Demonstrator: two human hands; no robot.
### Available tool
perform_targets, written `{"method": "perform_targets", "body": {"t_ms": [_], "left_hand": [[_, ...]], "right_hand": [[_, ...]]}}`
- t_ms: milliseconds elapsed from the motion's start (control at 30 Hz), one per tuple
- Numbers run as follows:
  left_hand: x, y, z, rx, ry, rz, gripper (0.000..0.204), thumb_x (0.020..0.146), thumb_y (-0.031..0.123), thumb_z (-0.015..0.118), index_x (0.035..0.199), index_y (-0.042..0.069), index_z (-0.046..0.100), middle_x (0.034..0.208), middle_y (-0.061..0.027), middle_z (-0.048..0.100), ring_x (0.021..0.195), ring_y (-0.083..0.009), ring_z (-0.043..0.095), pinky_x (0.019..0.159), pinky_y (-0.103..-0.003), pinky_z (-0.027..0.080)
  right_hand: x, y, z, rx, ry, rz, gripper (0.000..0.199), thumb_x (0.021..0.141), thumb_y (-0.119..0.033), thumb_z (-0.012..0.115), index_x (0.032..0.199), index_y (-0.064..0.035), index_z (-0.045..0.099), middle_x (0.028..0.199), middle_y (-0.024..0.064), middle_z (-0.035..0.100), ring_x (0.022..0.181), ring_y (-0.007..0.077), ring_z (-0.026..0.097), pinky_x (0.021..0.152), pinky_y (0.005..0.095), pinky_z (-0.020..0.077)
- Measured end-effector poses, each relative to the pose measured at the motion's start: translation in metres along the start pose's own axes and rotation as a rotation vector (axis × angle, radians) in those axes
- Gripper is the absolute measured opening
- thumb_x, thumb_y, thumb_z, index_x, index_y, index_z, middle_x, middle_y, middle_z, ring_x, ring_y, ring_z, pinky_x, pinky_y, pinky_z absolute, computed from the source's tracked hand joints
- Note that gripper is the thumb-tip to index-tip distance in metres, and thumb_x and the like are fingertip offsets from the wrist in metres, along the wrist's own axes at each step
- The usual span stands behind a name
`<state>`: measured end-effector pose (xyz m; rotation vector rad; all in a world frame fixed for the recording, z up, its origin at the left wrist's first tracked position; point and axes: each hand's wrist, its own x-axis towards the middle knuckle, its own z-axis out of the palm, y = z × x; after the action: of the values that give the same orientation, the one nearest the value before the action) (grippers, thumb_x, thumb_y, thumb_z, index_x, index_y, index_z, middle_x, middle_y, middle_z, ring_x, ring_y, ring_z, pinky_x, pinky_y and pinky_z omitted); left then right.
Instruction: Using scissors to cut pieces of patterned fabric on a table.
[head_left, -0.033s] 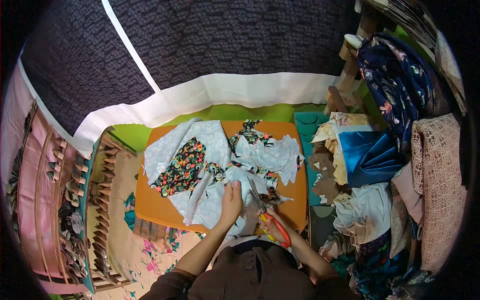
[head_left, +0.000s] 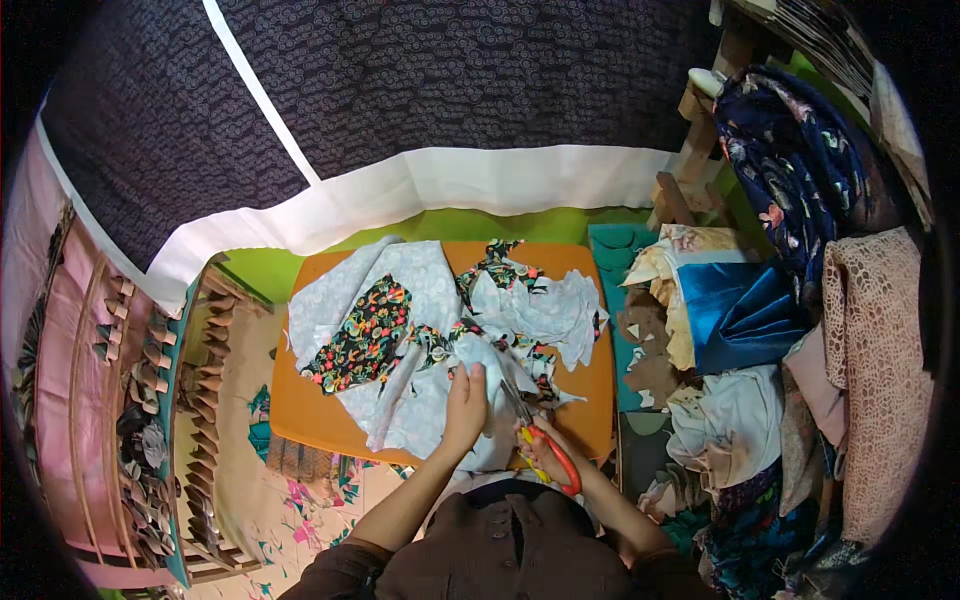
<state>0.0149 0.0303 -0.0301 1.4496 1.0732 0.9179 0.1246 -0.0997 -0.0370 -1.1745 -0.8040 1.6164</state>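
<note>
On the orange table (head_left: 592,425) lies crumpled fabric (head_left: 375,320), black with a colourful floral print on one side and pale grey-white on the other. My left hand (head_left: 466,408) is closed on a pale part of it, thumb on top, near the table's front edge. Just to the right, my right hand (head_left: 543,452) grips scissors (head_left: 561,458) by their red and yellow handles. The blades point away from me, against the fabric beside my left hand; how far apart they are is hard to make out. More cut-edged floral pieces (head_left: 540,310) lie at the back right.
Folded and heaped cloths, among them a shiny blue one (head_left: 740,315) and a white one (head_left: 730,425), are stacked to the right. A rack of shoe-shaped forms (head_left: 205,400) stands at the left. Scraps litter the floor (head_left: 310,510). A dark patterned curtain (head_left: 480,90) hangs behind.
My left hand has shifted very slightly to the right, and the pale fabric it holds has moved a little with it. The scissors stay at nearly the same spot.
</note>
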Motion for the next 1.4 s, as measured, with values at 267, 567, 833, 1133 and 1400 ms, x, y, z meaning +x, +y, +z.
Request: {"method": "perform_targets", "body": {"t_ms": [267,567,833,1133,1400], "left_hand": [[-0.007,0.001,0.008,0.113,-0.033,0.044,0.026,0.086,0.023,0.05,0.078,0.0,0.04,0.062,-0.0053,0.038,0.058,-0.0124,0.035,0.051,-0.028,0.032],[-0.005,0.007,0.014,-0.11,-0.043,0.042,0.024,0.087,0.021,0.049,0.075,0.003,0.038,0.059,0.001,0.032,0.056,-0.0055,0.029,0.046,-0.023,0.025],[0.002,0.002,0.015,-0.096,-0.134,0.045,0.023,0.086,0.021,0.05,0.077,0.004,0.038,0.061,0.0025,0.031,0.056,-0.005,0.028,0.045,-0.022,0.025],[0.011,0.011,-0.002,-0.15,-0.167,-0.034,0.028,0.082,0.015,0.054,0.105,0.0,0.046,0.078,-0.0028,0.054,0.063,-0.0064,0.045,0.056,-0.023,0.038],[0.02,0.01,-0.021,-0.076,-0.178,-0.246,0.036,0.085,0.027,0.052,0.06,0.005,0.041,0.054,0.0029,0.037,0.05,-0.0044,0.032,0.044,-0.023,0.027]], "right_hand": [[0.003,0.003,0.002,0.288,-0.049,-0.145,0.044,0.086,-0.041,0.045,0.111,-0.0059,0.038,0.076,-0.0017,0.038,0.064,0.0048,0.037,0.055,0.0167,0.0318],[0.003,0.002,0.004,0.423,-0.071,-0.033,0.053,0.081,-0.053,0.045,0.108,-0.0083,0.039,0.075,-0.0014,0.037,0.06,0.0047,0.037,0.049,0.0165,0.0315],[0.005,0.009,-0.001,0.574,-0.105,-0.053,0.054,0.08,-0.054,0.046,0.109,-0.0089,0.038,0.075,-0.0023,0.035,0.06,0.0049,0.034,0.05,0.0166,0.0314],[-0.001,-0.012,0.004,0.096,0.021,-0.074,0.064,0.076,-0.064,0.039,0.106,-0.0067,0.038,0.075,-0.0008,0.037,0.061,0.0045,0.035,0.049,0.0157,0.0311],[0.002,-0.015,0.001,-0.345,0.095,-0.219,0.045,0.087,-0.046,0.039,0.102,-0.0042,0.04,0.076,0.0056,0.046,0.068,0.0137,0.046,0.062,0.0266,0.0392]]}}
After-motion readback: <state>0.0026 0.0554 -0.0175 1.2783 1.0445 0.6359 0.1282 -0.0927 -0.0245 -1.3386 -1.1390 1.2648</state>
